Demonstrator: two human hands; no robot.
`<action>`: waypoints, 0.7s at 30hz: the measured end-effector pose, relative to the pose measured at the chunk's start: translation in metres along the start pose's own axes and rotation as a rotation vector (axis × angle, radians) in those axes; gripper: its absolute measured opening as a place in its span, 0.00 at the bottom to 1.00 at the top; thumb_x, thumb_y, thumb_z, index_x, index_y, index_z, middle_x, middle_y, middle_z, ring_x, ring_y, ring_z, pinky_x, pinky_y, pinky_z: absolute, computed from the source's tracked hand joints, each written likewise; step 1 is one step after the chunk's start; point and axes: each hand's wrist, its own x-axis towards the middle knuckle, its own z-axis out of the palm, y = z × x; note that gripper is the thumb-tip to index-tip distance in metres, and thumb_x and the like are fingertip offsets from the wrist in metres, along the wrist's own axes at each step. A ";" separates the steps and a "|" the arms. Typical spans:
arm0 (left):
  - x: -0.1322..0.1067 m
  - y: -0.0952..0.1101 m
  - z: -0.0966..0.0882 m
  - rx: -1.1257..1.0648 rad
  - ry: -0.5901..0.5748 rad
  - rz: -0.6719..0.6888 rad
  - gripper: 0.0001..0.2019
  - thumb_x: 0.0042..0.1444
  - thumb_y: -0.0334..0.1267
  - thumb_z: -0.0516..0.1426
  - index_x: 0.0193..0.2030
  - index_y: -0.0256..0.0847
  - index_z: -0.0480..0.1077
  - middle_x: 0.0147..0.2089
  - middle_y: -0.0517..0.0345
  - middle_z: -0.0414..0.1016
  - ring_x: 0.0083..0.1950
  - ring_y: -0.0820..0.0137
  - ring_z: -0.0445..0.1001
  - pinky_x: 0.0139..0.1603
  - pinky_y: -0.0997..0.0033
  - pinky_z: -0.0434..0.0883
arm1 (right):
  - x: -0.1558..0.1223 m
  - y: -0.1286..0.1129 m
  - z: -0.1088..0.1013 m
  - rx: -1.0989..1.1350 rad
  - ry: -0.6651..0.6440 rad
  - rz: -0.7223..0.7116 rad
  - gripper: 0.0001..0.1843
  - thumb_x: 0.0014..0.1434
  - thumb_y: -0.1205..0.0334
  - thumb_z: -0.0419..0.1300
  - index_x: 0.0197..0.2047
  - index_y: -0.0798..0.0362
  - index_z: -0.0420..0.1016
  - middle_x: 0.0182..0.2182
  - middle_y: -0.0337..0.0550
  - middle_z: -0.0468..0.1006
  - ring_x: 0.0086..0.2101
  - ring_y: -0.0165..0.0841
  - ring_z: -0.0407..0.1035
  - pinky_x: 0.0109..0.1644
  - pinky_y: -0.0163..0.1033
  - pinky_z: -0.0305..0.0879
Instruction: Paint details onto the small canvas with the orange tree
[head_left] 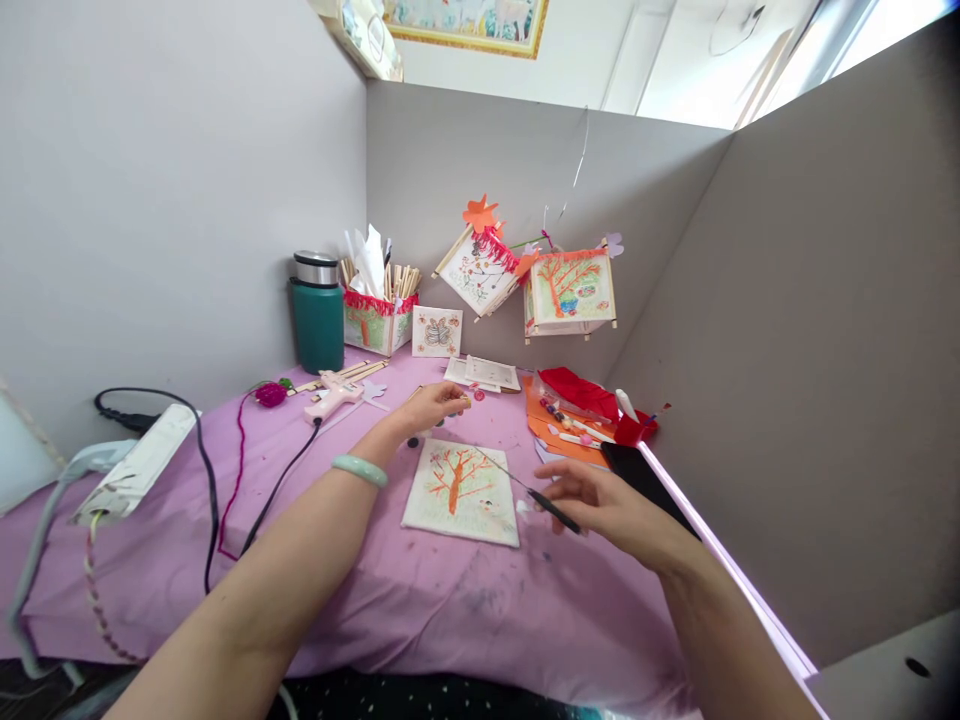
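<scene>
Panel, white with an orange tree drawing, lies flat on the purple cloth, at 6 o'clock from the left hand and 9 o'clock from the right hand. Left: fingertips pinched together on a small yellowish piece, too small to identify. Right: fingers curled around a thin dark-handled tool, its narrow shaft pointing to 10 o'clock over the panel's upper edge; contact of tip with panel cannot be told.

Containers, clock taken from panel. 11 o'clock: red-fringed box holding white tissue and wooden sticks, upright. Between 10 and 11: green bottle, upright, lid on, contents hidden, just beside the box. Between 2 and 3: red holder, paintbrush projecting.
</scene>
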 end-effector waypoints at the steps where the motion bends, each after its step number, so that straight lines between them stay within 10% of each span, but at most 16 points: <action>1: -0.001 0.001 -0.001 -0.038 0.006 -0.001 0.20 0.50 0.53 0.55 0.39 0.37 0.70 0.33 0.56 0.72 0.29 0.74 0.66 0.25 0.76 0.61 | 0.013 -0.005 0.001 -0.008 -0.020 -0.013 0.20 0.54 0.57 0.58 0.49 0.53 0.65 0.34 0.43 0.75 0.31 0.30 0.70 0.30 0.33 0.60; 7: -0.001 0.004 -0.006 -0.238 0.102 -0.079 0.18 0.48 0.52 0.57 0.35 0.36 0.69 0.31 0.58 0.69 0.25 0.77 0.61 0.24 0.76 0.57 | 0.074 -0.013 0.001 -0.065 0.113 0.001 0.21 0.51 0.53 0.62 0.46 0.53 0.70 0.32 0.43 0.75 0.30 0.29 0.68 0.28 0.32 0.57; 21: -0.006 0.010 -0.001 -0.390 -0.035 -0.145 0.19 0.44 0.50 0.61 0.35 0.36 0.71 0.29 0.59 0.69 0.24 0.79 0.61 0.23 0.76 0.54 | 0.091 0.012 0.027 0.088 0.111 -0.145 0.24 0.51 0.53 0.61 0.50 0.55 0.71 0.29 0.39 0.73 0.27 0.26 0.64 0.34 0.34 0.60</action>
